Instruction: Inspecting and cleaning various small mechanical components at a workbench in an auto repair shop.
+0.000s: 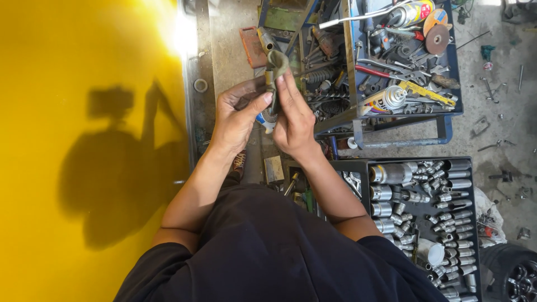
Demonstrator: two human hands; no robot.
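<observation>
Both of my hands meet in front of me over the floor. My left hand (pixel 235 117) and my right hand (pixel 293 120) together grip a thin dark tool wrapped in a grimy olive rag (pixel 276 64), which sticks up between the fingers. A small blue and white piece (pixel 267 119) shows just below my left thumb; what it belongs to is unclear.
A yellow panel (pixel 84 140) fills the left with my shadow on it. A blue tool cart (pixel 391 61) crammed with wrenches, pliers, spray cans and grinding discs stands ahead. A black tray (pixel 425 212) with several sockets lies at the right. Loose bolts litter the concrete; a wheel (pixel 517 277) sits bottom right.
</observation>
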